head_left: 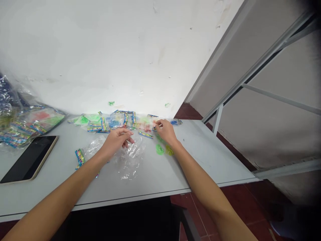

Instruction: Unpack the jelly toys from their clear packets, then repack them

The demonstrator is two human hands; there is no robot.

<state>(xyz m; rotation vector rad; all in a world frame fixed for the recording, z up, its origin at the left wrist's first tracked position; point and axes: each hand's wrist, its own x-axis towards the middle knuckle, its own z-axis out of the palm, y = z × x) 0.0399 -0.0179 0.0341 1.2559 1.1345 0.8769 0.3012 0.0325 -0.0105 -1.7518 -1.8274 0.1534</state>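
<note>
My left hand (115, 142) hangs over a crumpled clear plastic bag (130, 162), its fingers loosely bent and apart, with nothing visible in them. Farther right, my right hand (165, 131) is closed at the fingertips among the small packets at the back of the table. What it pinches is hidden, though a bit of orange shows by the fingertips. Just below the right hand lie a green translucent plastic piece (159, 149) and a yellow one (169, 150). Clear packets with colourful printed headers (103, 124) are spread along the wall, holding green, blue and red pieces.
A phone (28, 159) lies at the left of the grey table (155, 180). Behind it is a large clear bag of packets (37, 122). Another packet (80, 157) sits near my left forearm. A white wall (112, 57) bounds the back; a metal frame (218, 118) stands right.
</note>
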